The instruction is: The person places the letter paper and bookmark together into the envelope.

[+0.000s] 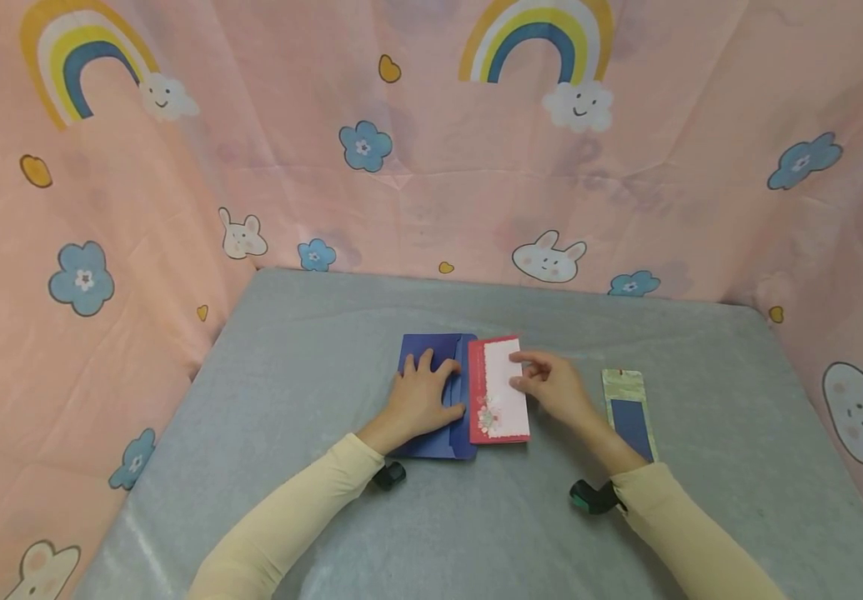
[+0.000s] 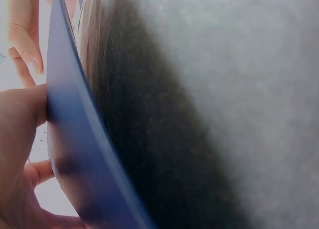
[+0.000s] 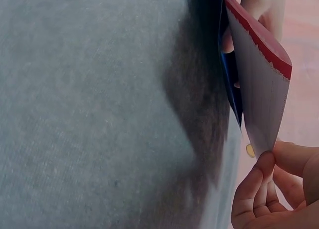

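Note:
A blue envelope [image 1: 437,446] lies on the table, my left hand [image 1: 419,398] spread over it with fingertips and thumb touching its surface. In the left wrist view, the thumb [image 2: 37,100] meets the envelope [image 2: 82,119] near its edge. A red-and-white greeting card [image 1: 504,392] with a small floral print stands just right of the envelope, its left side slightly over the envelope's right edge. My right hand [image 1: 551,387] pinches the card's right edge. In the right wrist view, thumb and fingers of that hand [image 3: 274,189] hold the card [image 3: 261,99], which is tilted up off the table.
Beside the right forearm lies a flat green-bordered packet [image 1: 624,385] with a dark blue panel, its lower part hidden by the arm. A grey cloth [image 1: 311,333] covers the table. Pink printed curtains [image 1: 431,208] rise at the back and sides.

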`<control>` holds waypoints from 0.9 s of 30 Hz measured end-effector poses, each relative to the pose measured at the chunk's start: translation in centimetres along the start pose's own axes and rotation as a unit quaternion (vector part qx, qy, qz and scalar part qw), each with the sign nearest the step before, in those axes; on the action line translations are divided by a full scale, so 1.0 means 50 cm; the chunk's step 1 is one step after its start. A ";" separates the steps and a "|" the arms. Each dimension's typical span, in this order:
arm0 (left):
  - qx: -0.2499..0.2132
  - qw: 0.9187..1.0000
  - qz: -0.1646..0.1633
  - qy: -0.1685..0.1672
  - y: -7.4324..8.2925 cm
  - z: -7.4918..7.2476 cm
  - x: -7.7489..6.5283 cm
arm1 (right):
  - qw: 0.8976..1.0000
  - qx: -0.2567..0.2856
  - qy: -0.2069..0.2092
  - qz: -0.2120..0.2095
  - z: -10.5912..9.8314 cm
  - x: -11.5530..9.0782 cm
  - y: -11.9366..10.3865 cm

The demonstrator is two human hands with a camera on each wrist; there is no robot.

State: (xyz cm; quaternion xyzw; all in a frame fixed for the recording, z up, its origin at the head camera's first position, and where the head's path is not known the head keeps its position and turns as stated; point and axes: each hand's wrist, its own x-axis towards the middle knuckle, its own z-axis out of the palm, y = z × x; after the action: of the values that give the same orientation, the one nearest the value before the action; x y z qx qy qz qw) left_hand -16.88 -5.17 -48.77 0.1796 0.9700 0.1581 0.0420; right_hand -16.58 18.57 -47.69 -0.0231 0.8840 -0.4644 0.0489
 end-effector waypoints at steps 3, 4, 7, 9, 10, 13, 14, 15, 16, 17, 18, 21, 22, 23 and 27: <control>-0.003 1.000 0.002 0.005 -0.001 0.001 0.001 | 1.000 -0.006 -0.002 0.001 0.003 0.001 0.000; -0.004 1.000 0.002 0.006 -0.001 0.001 0.001 | 1.000 -0.007 -0.001 0.001 0.005 0.002 0.000; -0.003 1.000 0.002 0.004 -0.001 0.001 0.002 | 1.000 -0.010 -0.002 -0.002 0.008 0.003 0.000; -0.004 1.000 0.002 0.003 -0.001 0.001 0.003 | 1.000 -0.012 -0.002 -0.003 0.010 0.004 0.000; -0.004 1.000 0.001 0.000 0.000 0.001 0.003 | 1.000 -0.012 -0.003 -0.005 0.011 0.004 0.000; -0.007 1.000 -0.001 -0.001 0.000 0.001 0.004 | 1.000 -0.015 -0.003 -0.007 0.013 0.006 -0.002; -0.007 1.000 -0.001 -0.001 0.000 0.001 0.004 | 1.000 -0.016 -0.002 -0.008 0.014 0.007 -0.003; -0.006 1.000 -0.001 -0.001 0.000 0.001 0.003 | 1.000 -0.018 -0.002 -0.009 0.014 0.007 -0.004; -0.004 1.000 -0.001 -0.001 -0.001 0.001 0.004 | 1.000 -0.019 -0.001 -0.010 0.015 0.007 -0.004; -0.003 1.000 -0.001 0.000 -0.001 0.001 0.004 | 1.000 -0.021 0.000 -0.009 0.015 0.007 -0.005; -0.002 1.000 -0.001 0.000 -0.001 0.001 0.004 | 1.000 -0.021 0.000 -0.009 0.015 0.008 -0.006; -0.001 1.000 -0.002 0.001 0.001 -0.001 0.002 | 1.000 -0.023 0.001 -0.006 0.016 0.008 -0.007; -0.001 1.000 -0.002 0.001 0.002 -0.001 0.002 | 1.000 -0.023 0.001 -0.005 0.016 0.009 -0.008; -0.001 1.000 -0.002 0.000 0.002 -0.002 0.002 | 1.000 -0.024 0.000 -0.004 0.016 0.009 -0.008; 0.000 1.000 -0.006 -0.004 0.003 -0.002 0.001 | 0.999 -0.031 0.000 -0.005 0.017 0.009 -0.011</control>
State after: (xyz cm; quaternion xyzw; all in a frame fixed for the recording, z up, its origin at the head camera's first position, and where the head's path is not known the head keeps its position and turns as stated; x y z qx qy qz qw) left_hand -16.88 -5.03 -48.63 0.1749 0.9708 0.1570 0.0472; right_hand -16.92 17.51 -47.75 -0.0295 0.8979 -0.4369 0.0459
